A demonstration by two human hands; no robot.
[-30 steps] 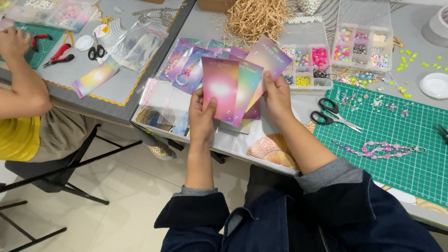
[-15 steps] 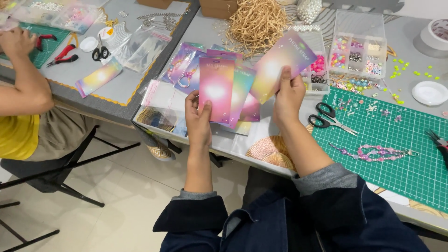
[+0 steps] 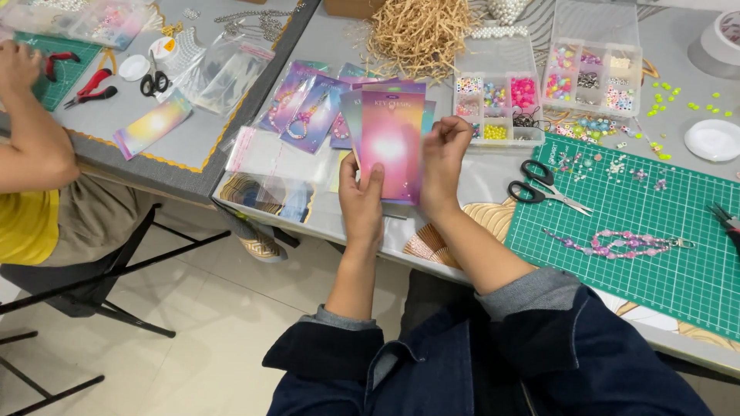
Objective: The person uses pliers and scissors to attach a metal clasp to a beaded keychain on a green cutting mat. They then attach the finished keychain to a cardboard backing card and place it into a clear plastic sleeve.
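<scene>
Holding a stack of pink-and-purple backing cards upright above the grey table, the left hand grips the lower edge with the thumb on the front face; the right hand closes on the right edge of the same stack, so both hands are clamped on the cards, close together but not touching; more cards with keychains lie fanned on the table behind; clear plastic sleeves lie to the left; black-handled scissors rest at the edge of the green cutting mat; a bead organiser box sits just beyond; another person's arm shows far left.
</scene>
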